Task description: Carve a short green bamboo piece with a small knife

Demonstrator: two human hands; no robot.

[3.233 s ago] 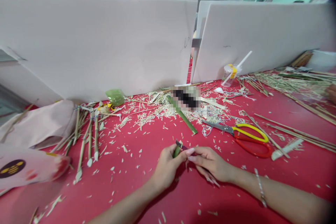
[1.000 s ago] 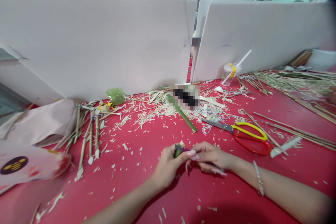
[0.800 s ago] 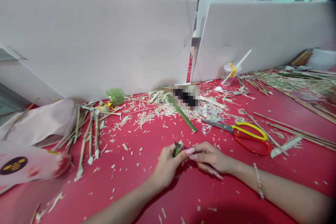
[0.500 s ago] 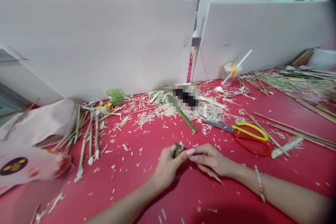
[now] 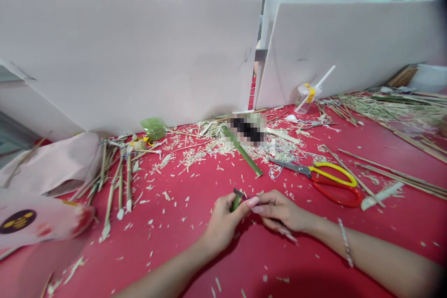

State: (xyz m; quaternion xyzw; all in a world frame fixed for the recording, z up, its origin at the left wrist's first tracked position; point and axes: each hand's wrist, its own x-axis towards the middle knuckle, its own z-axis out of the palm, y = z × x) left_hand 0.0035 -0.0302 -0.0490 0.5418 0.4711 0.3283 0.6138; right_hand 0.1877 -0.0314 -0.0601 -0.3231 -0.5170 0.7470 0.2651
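Bamboo piece [image 5: 236, 203], short and green, is located in the left hand [image 5: 223, 221], above the red table [image 5: 181, 265]. Left hand: fingers curled closed around the piece, thumb extended toward the right hand [image 5: 281, 212]. Right hand: thumb and index finger pinched on the knife [image 5: 239, 193], remaining fingers loosely bent. The dark knife blade lies across the upper end of the piece; depth of cut cannot be told. The fingertips of the 2 hands meet or nearly meet at the knife handle. 1 pale bracelet [image 5: 345, 242] encircles the right wrist.

Right of the hands: 1 pair of scissors [image 5: 306, 171], 1 handle yellow and 1 red, blades pointing left. Beyond the hands: 1 longer green strip [image 5: 247, 157], lying against pale shavings [image 5: 195, 153]. Left: several sticks [image 5: 128, 177] with pale tips, near a pink bag [image 5: 66, 160]. Rear: 1 clear cup [image 5: 303, 103] with a white straw [image 5: 326, 76].
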